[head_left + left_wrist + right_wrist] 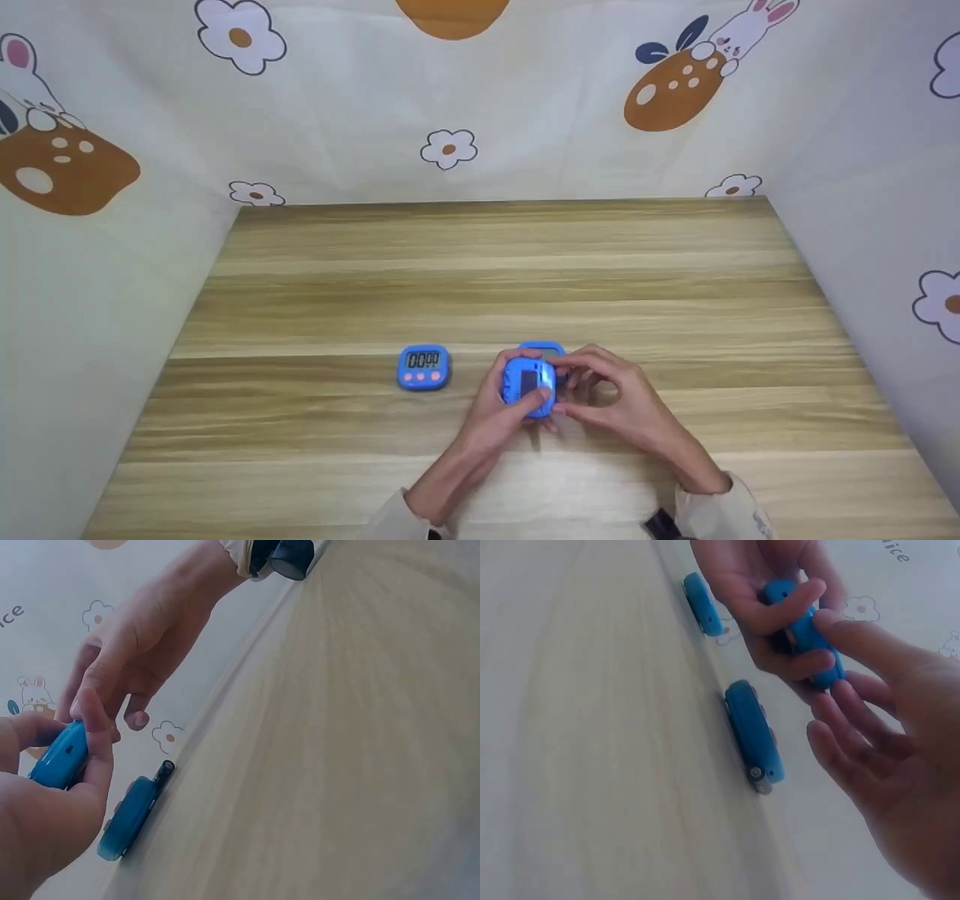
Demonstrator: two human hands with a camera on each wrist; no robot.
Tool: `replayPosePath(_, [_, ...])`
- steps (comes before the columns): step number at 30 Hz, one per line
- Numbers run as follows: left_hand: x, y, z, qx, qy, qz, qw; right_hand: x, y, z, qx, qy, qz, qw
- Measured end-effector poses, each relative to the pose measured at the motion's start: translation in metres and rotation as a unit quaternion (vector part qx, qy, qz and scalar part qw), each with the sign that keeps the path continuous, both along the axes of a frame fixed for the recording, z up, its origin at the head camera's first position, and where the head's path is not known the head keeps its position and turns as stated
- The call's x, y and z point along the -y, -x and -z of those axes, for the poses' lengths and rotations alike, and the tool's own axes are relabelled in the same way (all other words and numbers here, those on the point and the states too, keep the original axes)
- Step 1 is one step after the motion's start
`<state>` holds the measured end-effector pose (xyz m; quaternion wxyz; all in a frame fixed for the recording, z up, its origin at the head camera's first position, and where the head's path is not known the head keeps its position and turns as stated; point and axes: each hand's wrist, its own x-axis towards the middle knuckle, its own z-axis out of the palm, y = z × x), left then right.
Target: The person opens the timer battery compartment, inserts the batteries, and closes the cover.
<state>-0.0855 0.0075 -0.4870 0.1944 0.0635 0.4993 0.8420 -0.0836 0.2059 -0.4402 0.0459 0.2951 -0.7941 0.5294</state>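
My left hand [495, 412] grips a blue digital timer [529, 386] above the table, its thumb lying across the face turned up. That face has a dark rectangular patch; a bit of pink button shows underneath in the right wrist view. Thumb and index finger of my right hand [626, 401] pinch the timer's right edge. Just behind the hands lies a second blue timer [546, 347], mostly covered in the head view. Against its end rests a small dark cylinder like a battery [759, 778], also visible in the left wrist view.
To the left, a third blue timer [424, 367] lies face up with pink buttons, its display reading zeros. The wood-grain table [480, 285] is bordered at the back and sides by printed cloth [360, 127]. A dark device [661, 523] sits by the right sleeve.
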Motion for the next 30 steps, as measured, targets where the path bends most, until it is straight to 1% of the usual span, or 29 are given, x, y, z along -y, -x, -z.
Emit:
replayPosePath(3, [0.000, 0.000, -0.001, 0.022, -0.024, 0.009, 0.9994, -0.002, 0.000, -0.001, 0.008, 0.006, 0.008, 0.9999])
replayPosePath(8, [0.001, -0.001, -0.001, 0.027, -0.068, 0.026, 0.9970, -0.002, -0.002, 0.000, 0.012, 0.016, 0.014, 0.9997])
replayPosePath(10, [0.001, -0.001, -0.001, 0.027, -0.077, 0.027, 0.9963, -0.001, -0.001, 0.001, 0.024, 0.020, 0.014, 0.9994])
replayPosePath(13, [0.002, -0.001, -0.001, 0.036, -0.090, 0.030, 0.9948, -0.002, -0.001, 0.004, 0.053, 0.031, 0.008, 0.9981])
replayPosePath(16, [0.003, -0.001, -0.002, 0.065, -0.114, 0.039, 0.9905, -0.002, 0.000, 0.008, 0.077, 0.049, 0.002, 0.9958])
replayPosePath(18, [0.004, -0.001, -0.002, 0.087, -0.132, 0.045, 0.9865, -0.001, 0.000, 0.009, 0.085, 0.060, 0.001, 0.9946])
replayPosePath(20, [0.004, -0.001, -0.003, 0.100, -0.144, 0.049, 0.9833, -0.001, 0.000, 0.009, 0.089, 0.065, 0.002, 0.9939])
replayPosePath(22, [0.003, 0.000, -0.003, 0.100, -0.144, 0.048, 0.9833, -0.001, -0.001, 0.009, 0.091, 0.067, 0.001, 0.9935])
replayPosePath(26, [0.003, 0.000, -0.002, 0.087, -0.133, 0.042, 0.9864, -0.001, -0.001, 0.009, 0.096, 0.072, -0.002, 0.9928])
replayPosePath(30, [0.003, 0.000, -0.002, 0.083, -0.128, 0.040, 0.9875, -0.001, 0.000, 0.009, 0.097, 0.076, -0.005, 0.9923])
